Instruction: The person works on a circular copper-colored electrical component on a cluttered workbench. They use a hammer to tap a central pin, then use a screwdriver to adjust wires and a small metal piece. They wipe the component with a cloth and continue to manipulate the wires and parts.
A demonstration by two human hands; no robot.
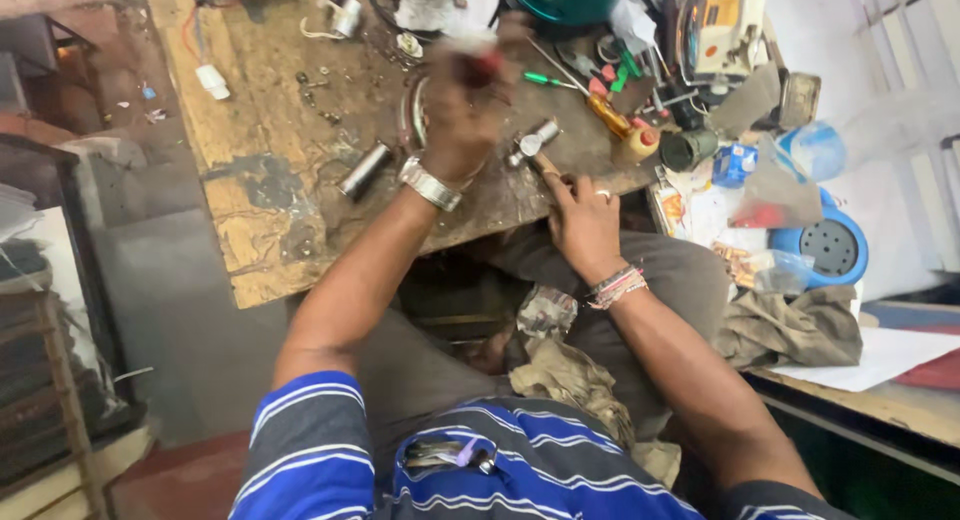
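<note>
My left hand (pixel 462 120), raised and blurred, grips a red-tipped tool (pixel 478 68); my right hand (pixel 582 223) grasps a hammer (pixel 531 146) at the bench's (pixel 262 100) near edge. A hasty strike could slip.

2 hands (pixel 470 110); 2 screwdrivers (pixel 548 79); 1 metal cyl. (pixel 364 171); 1 hammer (pixel 535 148).

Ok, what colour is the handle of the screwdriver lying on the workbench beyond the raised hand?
Green, on the screwdriver just right of the left hand; the head view shows it.
</note>
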